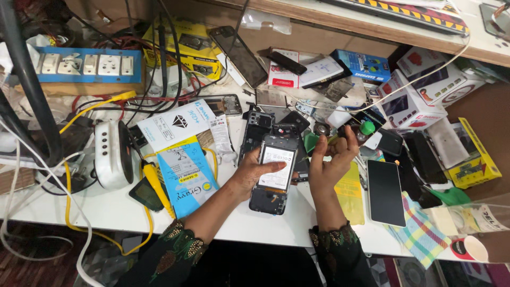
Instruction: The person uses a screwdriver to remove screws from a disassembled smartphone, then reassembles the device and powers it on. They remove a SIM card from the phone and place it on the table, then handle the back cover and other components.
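An opened phone [274, 172] lies back-up on the white bench [106, 210], its white battery and dark circuit parts exposed. My left hand [251, 172] rests on its left side, with the thumb lying across the battery. My right hand [330, 159] hovers just right of the phone, fingers closed on a screwdriver with a green-capped handle [364, 128]. The tool's tip is hidden behind my fingers. Both sleeves are dark with embroidered cuffs.
Phone frames, screens and small parts crowd the bench behind the phone. A dark phone [385, 192] lies to the right on a checked cloth [419, 234]. Boxes [411, 103] stack at the back right. A socket strip [85, 65], cables and a white device [112, 154] stand at the left.
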